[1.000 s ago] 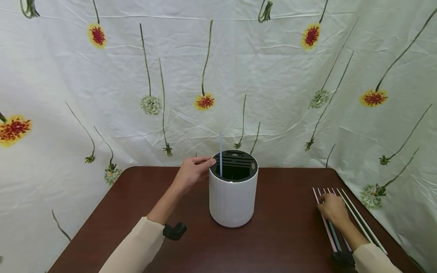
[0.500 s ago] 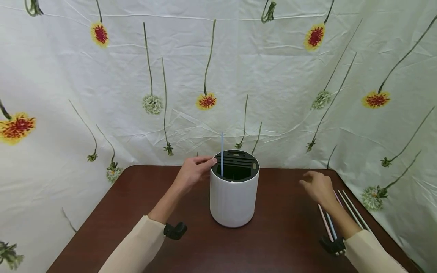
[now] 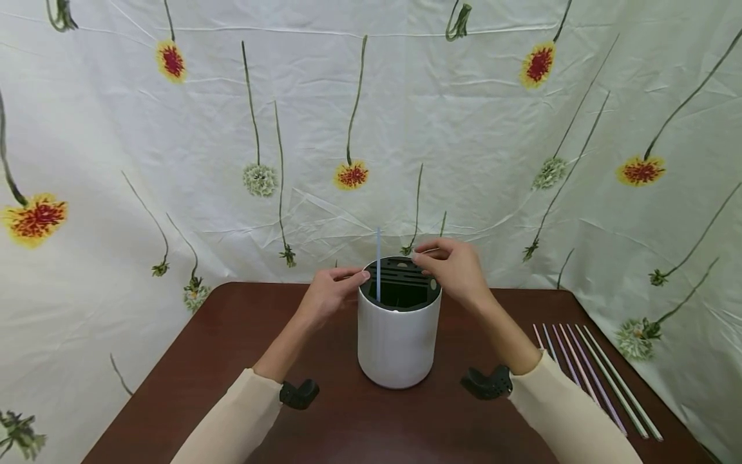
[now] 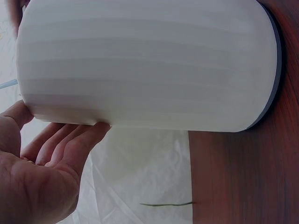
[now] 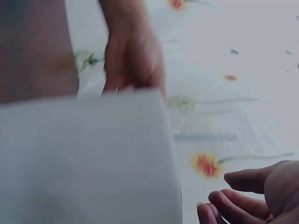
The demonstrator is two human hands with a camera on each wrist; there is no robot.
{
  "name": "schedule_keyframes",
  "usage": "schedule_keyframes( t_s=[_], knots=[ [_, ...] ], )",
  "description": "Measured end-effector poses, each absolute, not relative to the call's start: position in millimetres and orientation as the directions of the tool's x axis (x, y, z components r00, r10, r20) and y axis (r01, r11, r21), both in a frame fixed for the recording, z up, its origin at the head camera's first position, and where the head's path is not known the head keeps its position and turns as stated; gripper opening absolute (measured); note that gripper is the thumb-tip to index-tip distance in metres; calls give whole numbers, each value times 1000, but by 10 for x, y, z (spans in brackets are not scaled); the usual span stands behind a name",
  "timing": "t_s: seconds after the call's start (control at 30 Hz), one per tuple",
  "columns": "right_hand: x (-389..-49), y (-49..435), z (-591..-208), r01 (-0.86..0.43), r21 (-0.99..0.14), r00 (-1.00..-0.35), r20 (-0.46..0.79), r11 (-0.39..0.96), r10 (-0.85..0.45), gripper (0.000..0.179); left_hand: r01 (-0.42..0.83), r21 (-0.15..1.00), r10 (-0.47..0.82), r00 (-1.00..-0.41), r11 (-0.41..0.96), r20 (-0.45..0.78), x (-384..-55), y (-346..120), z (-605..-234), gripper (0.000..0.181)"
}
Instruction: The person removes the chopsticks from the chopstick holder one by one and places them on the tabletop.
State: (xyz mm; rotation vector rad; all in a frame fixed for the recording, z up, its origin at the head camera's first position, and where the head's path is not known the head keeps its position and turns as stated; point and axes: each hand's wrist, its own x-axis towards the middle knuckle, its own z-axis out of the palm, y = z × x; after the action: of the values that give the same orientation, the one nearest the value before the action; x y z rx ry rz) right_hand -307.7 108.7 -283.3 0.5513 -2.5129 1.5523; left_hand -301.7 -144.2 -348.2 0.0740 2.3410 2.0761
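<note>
A white round holder with a black slotted top stands upright on the table. One light blue straw rises from its large opening. My left hand grips the holder's left side near the top, thumb at the rim and fingers against the wall, as the left wrist view shows on the white wall. Over the rim's back right hovers my right hand. In the right wrist view its fingers are loosely bent beside the holder, with nothing visible between them.
Several pastel straws in pink, blue, purple and green lie side by side on the right of the brown table, partly behind my right forearm. A white cloth with printed flowers hangs close behind the table.
My right hand has left the straws on the right and moved left to the holder's top. The left hand stays at the holder's rim. The blue straw still stands in the opening.
</note>
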Motion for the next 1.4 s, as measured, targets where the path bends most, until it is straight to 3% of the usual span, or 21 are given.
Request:
schedule_keyframes(
  t_s=[0.23, 1.4],
  knots=[
    [-3100, 719, -2877, -384, -864, -913, 303, 326, -273, 22, 28, 993, 52, -998, 112, 22, -3048, -1426, -3469, 41],
    [-3151, 509, -3043, -394, -767, -918, 297, 507, -263, 11, 36, 991, 48, -998, 128, 30, -3094, -1440, -3492, 46]
  ],
)
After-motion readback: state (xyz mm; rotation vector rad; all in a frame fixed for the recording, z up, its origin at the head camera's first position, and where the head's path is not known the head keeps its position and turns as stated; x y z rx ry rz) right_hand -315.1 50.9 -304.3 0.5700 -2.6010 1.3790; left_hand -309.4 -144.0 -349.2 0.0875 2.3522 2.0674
